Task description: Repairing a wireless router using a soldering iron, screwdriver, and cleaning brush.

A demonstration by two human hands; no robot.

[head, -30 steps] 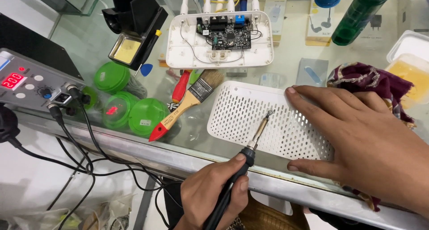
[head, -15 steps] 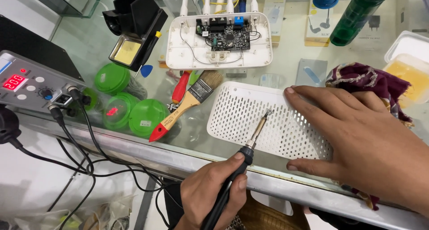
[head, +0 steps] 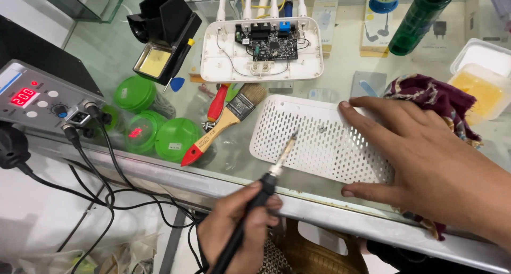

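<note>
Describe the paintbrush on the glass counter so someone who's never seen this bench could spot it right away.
Start at the glass counter and find the open white router base with its bare circuit board at the back. Just in front of it, left of the perforated white cover under the right hand, the paintbrush lies diagonally. It alone has a flat wooden handle with a red tip, beside green round containers.

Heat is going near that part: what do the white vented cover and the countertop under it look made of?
The cover looks like matte white moulded plastic: even rows of small vent holes, rounded corners. The countertop looks like clear glass with a brushed metal front edge: packaged goods show through it and it reflects light. The iron points its tip at the cover.
</note>
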